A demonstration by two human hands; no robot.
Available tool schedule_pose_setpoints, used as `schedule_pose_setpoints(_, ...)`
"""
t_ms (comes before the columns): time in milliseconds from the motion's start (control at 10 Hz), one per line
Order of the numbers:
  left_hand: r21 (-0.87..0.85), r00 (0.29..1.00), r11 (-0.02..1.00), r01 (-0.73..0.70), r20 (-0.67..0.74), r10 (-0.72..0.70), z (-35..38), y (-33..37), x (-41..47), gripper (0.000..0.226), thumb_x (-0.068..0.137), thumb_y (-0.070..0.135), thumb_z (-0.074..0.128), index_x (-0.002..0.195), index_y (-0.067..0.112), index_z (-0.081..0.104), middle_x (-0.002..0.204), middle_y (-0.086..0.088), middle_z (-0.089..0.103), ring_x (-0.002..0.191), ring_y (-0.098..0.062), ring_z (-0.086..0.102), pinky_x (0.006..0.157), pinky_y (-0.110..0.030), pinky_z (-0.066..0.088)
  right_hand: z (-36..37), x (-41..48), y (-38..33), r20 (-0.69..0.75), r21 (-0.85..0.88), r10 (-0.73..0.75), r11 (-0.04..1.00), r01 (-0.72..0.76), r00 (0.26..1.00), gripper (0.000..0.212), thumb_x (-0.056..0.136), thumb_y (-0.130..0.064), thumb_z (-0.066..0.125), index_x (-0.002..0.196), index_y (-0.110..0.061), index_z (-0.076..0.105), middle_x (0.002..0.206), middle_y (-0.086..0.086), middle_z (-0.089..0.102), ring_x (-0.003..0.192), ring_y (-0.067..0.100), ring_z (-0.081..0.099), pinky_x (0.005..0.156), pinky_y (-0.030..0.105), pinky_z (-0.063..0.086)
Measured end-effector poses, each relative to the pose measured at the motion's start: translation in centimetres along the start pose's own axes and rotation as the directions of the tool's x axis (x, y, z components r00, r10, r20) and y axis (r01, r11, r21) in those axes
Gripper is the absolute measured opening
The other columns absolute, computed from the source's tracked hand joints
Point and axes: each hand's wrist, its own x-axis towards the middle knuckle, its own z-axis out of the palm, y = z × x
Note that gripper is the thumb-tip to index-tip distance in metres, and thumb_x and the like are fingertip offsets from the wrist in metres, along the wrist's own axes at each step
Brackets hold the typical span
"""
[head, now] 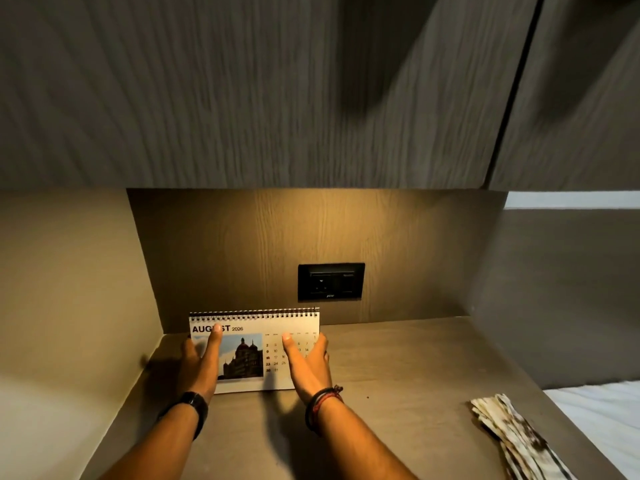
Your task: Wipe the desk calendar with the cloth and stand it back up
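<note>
Grey wooden desk (398,368) under a dark cabinet, black wall socket (331,281) on the back panel. Below and left of the socket, standing upright on the desk: desk calendar (256,351) (August 2026 page, building photo). Left hand (200,365) spread flat against its left edge, fingers extended, nothing clenched. Right hand (308,365) likewise open, fingers pressed to the date grid. Well right of the calendar, nearer the desk's front edge: folded patterned cloth (512,431), untouched.
</note>
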Motion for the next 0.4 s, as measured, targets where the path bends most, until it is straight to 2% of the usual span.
schedule_pose_setpoints(100, 0.022, 1.0, 1.0, -0.004, -0.001, 0.004, -0.1, 0.4, -0.1, 0.09, 0.069, 0.077, 0.039, 0.135, 0.017, 0.033, 0.139, -0.016, 0.045, 0.118, -0.042, 0.046, 0.091, -0.052, 0.037, -0.4, 0.0, 0.0, 0.028, 0.023, 0.018, 1.0, -0.019, 0.999, 0.076, 0.081, -0.052, 0.059, 0.139, -0.02, 0.022, 0.139, 0.011, 0.048, 0.122, 0.03, 0.051, 0.102, 0.05, 0.045)
schedule_pose_setpoints(200, 0.062, 0.996, 0.996, -0.06, -0.068, 0.064, -0.5, 0.8, -0.6, 0.101, 0.065, 0.087, 0.039, 0.14, 0.02, 0.029, 0.146, -0.014, 0.037, 0.126, -0.041, 0.039, 0.099, -0.059, 0.035, -0.8, 0.0, 0.2, 0.009, -0.131, -0.014, 0.991, 0.015, 1.0, 0.088, 0.082, -0.06, 0.052, 0.146, -0.024, 0.004, 0.155, 0.012, 0.023, 0.139, 0.033, 0.03, 0.113, 0.05, 0.03)
schedule_pose_setpoints(300, 0.29, 0.959, 0.942, -0.17, -0.172, 0.226, -1.7, 1.6, -1.9, 0.118, 0.056, 0.093, 0.024, 0.148, 0.021, 0.01, 0.158, -0.009, 0.007, 0.142, -0.032, 0.006, 0.112, -0.058, 0.011, -1.6, -1.0, -0.4, -0.066, -0.445, -0.221, 0.88, 0.17, 0.973, 0.095, 0.08, -0.07, 0.039, 0.144, -0.027, -0.016, 0.159, 0.01, -0.005, 0.146, 0.028, 0.0, 0.119, 0.047, 0.012)
schedule_pose_setpoints(400, 0.527, 0.858, 0.758, -0.385, -0.099, 0.504, -2.3, 2.1, -3.8, 0.112, 0.061, 0.088, 0.024, 0.149, 0.02, 0.008, 0.158, -0.01, 0.002, 0.143, -0.03, -0.001, 0.113, -0.051, 0.003, -2.9, -1.9, -1.1, -0.064, -0.663, -0.503, 0.667, 0.34, 0.862, 0.092, 0.078, -0.072, 0.029, 0.141, -0.031, -0.024, 0.157, 0.007, -0.015, 0.146, 0.025, -0.01, 0.119, 0.045, 0.004)
